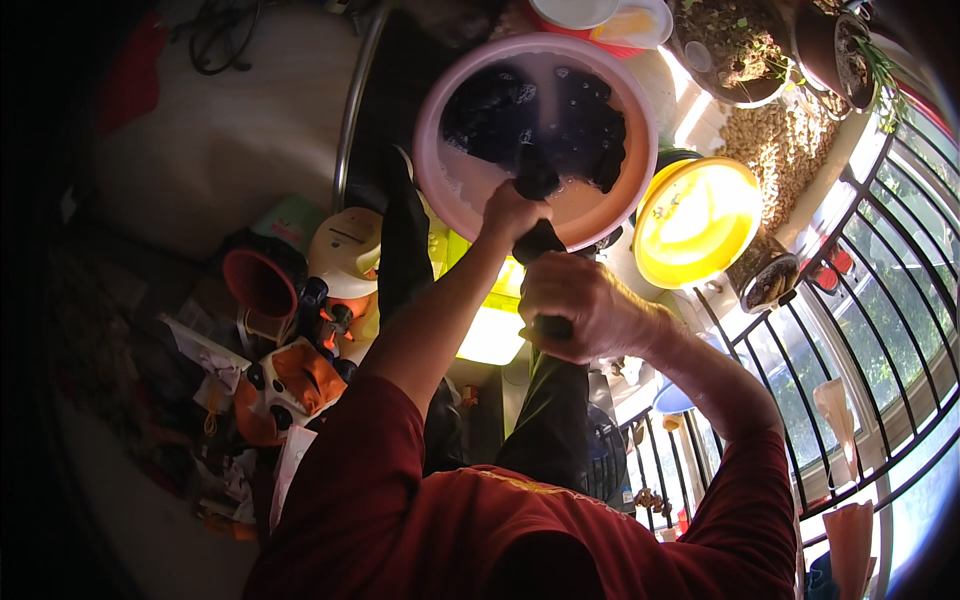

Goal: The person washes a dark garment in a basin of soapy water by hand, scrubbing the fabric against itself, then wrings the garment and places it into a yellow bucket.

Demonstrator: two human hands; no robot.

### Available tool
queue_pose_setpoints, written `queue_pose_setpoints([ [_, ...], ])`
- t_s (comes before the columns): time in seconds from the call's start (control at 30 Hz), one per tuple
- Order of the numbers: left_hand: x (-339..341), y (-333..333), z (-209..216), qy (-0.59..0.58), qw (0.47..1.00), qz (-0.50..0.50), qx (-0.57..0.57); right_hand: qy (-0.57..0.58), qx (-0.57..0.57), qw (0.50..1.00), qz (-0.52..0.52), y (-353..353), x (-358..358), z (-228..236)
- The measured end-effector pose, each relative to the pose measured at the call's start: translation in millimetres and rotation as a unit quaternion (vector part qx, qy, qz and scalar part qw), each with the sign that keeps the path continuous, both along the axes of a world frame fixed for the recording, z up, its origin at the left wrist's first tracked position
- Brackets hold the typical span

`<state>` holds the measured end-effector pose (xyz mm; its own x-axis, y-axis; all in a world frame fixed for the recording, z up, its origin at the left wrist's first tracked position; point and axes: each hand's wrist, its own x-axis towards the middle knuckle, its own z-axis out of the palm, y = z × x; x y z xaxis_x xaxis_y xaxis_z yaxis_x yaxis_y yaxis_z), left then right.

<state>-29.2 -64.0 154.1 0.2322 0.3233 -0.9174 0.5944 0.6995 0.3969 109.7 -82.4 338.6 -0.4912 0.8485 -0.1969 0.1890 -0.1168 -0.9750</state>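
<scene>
Both of my hands are closed around a dark, wet-looking cloth [541, 240], held in a narrow twisted bunch. My left hand [516, 214] grips it farther out, over the near rim of a round pink basin [430, 135]. Closer to my body, my right hand [580, 305] is wrapped round its other end, and a dark bit sticks out below the fist. The far end hangs over the basin. More dark cloth [490, 105] lies in the cloudy water there. The cloth's exact kind does not show.
A yellow basin [700, 225] stands right of the pink one. Under my arms is a bright yellow-green plastic thing [495, 325]. Potted plants [735, 50] stand at the far right, above a black railing [880, 230]. Clutter with an orange-and-white bag [290, 385] lies left.
</scene>
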Motion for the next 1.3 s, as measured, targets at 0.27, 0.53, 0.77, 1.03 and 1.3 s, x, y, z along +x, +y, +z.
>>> queue_pose_setpoints([
  [0.27, -57.6, 27.6, 48.2, -0.179, 0.872, 0.442, -0.113, 0.039, 0.092, 0.971, -0.219, -26.2, 24.9, 22.9],
  [0.53, -20.6, 32.4, 143.8, -0.275, 0.867, 0.412, -0.053, 0.324, -0.285, 0.599, -0.675, -37.9, 44.8, -13.6],
  [0.77, 3.1, 41.9, 213.1, -0.341, 0.898, 0.001, 0.278, 0.394, -0.365, 0.519, -0.665, -35.9, 28.9, -82.2],
  [1.03, 16.3, 7.4, 194.8, -0.492, 0.755, -0.264, 0.344, 0.331, -0.425, 0.6, -0.592, 4.2, 32.4, -82.1],
  [1.3, 15.5, -23.7, 123.5, -0.436, 0.72, -0.433, 0.322, 0.245, -0.38, 0.65, -0.611, 17.6, 18.5, -92.0],
])
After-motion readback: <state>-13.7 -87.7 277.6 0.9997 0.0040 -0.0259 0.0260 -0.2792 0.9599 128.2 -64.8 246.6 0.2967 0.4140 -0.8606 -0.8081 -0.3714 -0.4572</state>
